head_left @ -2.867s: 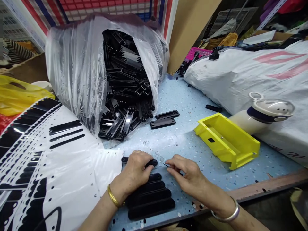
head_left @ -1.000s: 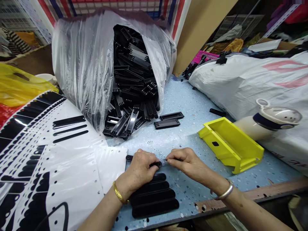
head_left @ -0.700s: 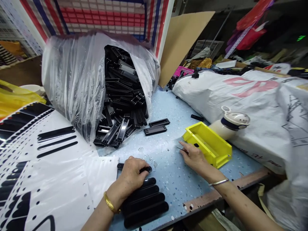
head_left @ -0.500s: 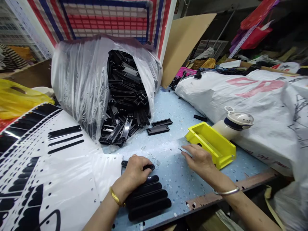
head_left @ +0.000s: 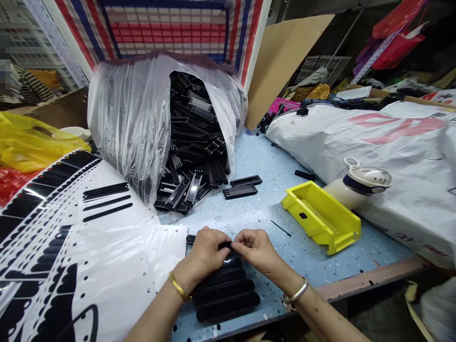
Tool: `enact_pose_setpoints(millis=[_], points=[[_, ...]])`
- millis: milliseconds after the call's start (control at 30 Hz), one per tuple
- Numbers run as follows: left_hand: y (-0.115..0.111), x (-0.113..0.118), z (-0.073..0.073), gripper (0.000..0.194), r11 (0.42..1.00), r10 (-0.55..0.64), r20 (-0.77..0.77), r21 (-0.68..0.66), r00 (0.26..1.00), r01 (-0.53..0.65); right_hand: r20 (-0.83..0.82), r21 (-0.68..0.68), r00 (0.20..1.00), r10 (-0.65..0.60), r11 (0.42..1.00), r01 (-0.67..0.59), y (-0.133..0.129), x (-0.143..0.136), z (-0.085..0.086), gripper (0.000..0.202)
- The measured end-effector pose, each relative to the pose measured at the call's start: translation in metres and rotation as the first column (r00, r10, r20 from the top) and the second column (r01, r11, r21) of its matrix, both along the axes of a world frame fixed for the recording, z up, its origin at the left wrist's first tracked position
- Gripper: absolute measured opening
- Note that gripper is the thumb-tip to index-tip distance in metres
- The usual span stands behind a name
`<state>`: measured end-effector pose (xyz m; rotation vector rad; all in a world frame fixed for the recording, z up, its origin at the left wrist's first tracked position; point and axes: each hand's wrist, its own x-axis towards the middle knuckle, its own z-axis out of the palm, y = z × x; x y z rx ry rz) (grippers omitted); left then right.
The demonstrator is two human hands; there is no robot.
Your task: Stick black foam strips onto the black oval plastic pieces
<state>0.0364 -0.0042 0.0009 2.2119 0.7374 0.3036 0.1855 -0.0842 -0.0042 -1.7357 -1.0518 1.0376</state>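
My left hand (head_left: 204, 251) is closed around a slim black plastic strip (head_left: 191, 239), whose holed left end sticks out past the knuckles. At the strip's right end, my right hand (head_left: 257, 247) pinches with thumb and forefinger, its tips almost meeting those of the left. Just below both hands, several glossy black rounded strips (head_left: 228, 300) lie side by side on the blue speckled table (head_left: 270, 275). A thin black stick (head_left: 280, 228) rests on the table to the right of my right hand. The middle of the held strip is hidden by my fingers.
A yellow bin (head_left: 342, 242) stands at right, with a cream bottle (head_left: 342, 192) behind it. A clear plastic bag (head_left: 124, 118) spills black slotted pieces (head_left: 194, 142); two more (head_left: 240, 191) lie beside it. White sheets with black stickers (head_left: 114, 266) cover the left. A white sack (head_left: 320, 133) lies at right.
My right hand has moved left from beside the yellow bin to the held strip's end. The thin stick, formerly at its fingertips, now lies loose on the table. My left hand keeps its hold.
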Motion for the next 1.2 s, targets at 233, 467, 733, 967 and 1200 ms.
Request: enact_pose_setpoints(millis=[233, 467, 733, 967, 1200], points=[[0.02, -0.037, 0.007, 0.024, 0.991, 0.012, -0.017, 0.134, 1.0, -0.009, -0.062, -0.029, 0.998, -0.019, 0.999, 0.017, 0.003, -0.001, -0.005, 0.02], [0.021, -0.065, -0.034, 0.027, 0.98, 0.091, 0.267, 0.145, 0.959, -0.133, -0.057, 0.003, 0.998, -0.016, 1.0, 0.016, 0.007, -0.005, 0.004, 0.018], [0.022, -0.065, -0.045, 0.027, 0.979, 0.039, 0.405, 0.169, 0.913, -0.117, -0.01, 0.033, 1.0, -0.021, 0.999, 0.021, 0.013, -0.005, 0.012, 0.017], [0.022, -0.065, -0.052, 0.026, 0.974, 0.023, 0.453, 0.191, 0.891, -0.122, 0.05, 0.005, 0.998, -0.039, 0.999, 0.038, 0.013, 0.001, -0.007, 0.014], [0.02, -0.064, -0.052, 0.025, 0.971, 0.043, 0.46, 0.188, 0.887, -0.145, 0.17, 0.007, 0.984, -0.057, 0.998, 0.057, 0.016, -0.001, -0.006, 0.013]])
